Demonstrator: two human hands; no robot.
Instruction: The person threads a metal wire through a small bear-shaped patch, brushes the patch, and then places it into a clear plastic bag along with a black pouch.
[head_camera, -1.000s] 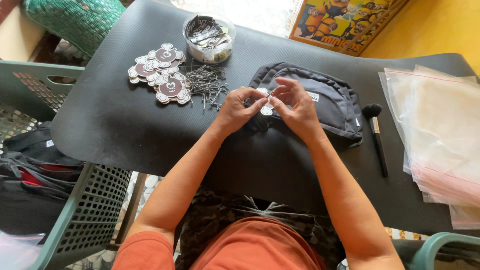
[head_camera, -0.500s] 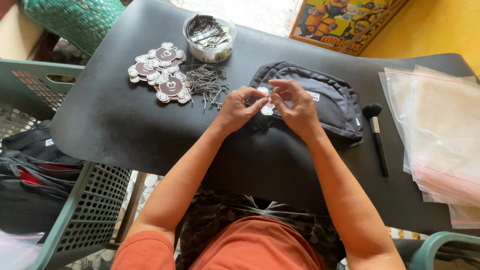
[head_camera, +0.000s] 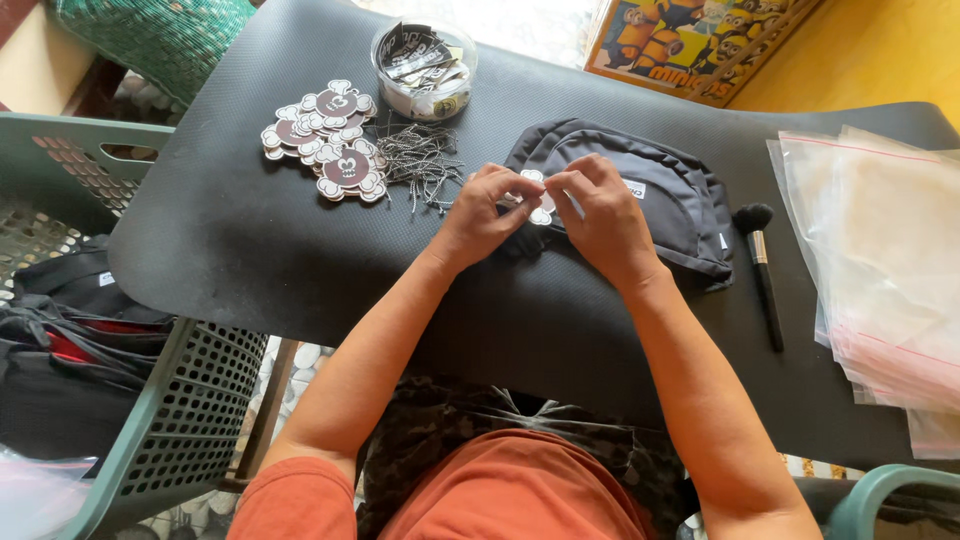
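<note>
Nearest the camera, the person's lap shows an orange garment over a dark patterned cloth, and both forearms reach forward over the black mat that covers the bench (head_camera: 250, 250). At the near left stands a grey-green perforated plastic basket (head_camera: 150, 400) with dark bags beside it.

The left hand (head_camera: 480, 215) and the right hand (head_camera: 600, 215) meet in the middle of the bench, close together and almost touching. Between them is a small white tag (head_camera: 540, 200), shaped like the cartoon-figure tags farther off. The fingers (head_camera: 505, 185) of both hands are narrowed in a pinch on this tag, the thumbs and forefingers closed on its edges; what else they grip there is too small to tell. The tag sits just over the near edge of a black pouch bag (head_camera: 660, 185), which lies flat on the bench under and behind the right hand.

To the right of the bag lies a black brush (head_camera: 762, 275), its bristle head pointing away. Farther right is a stack of clear plastic bags (head_camera: 880, 260) with pink seal strips.

Beyond the left hand lies a loose heap of thin metal ball chains (head_camera: 420, 160), and just left of it a pile of brown-and-white cartoon tags (head_camera: 325, 140). At the far edge stands a round clear tub (head_camera: 423, 60) holding dark labels.
</note>
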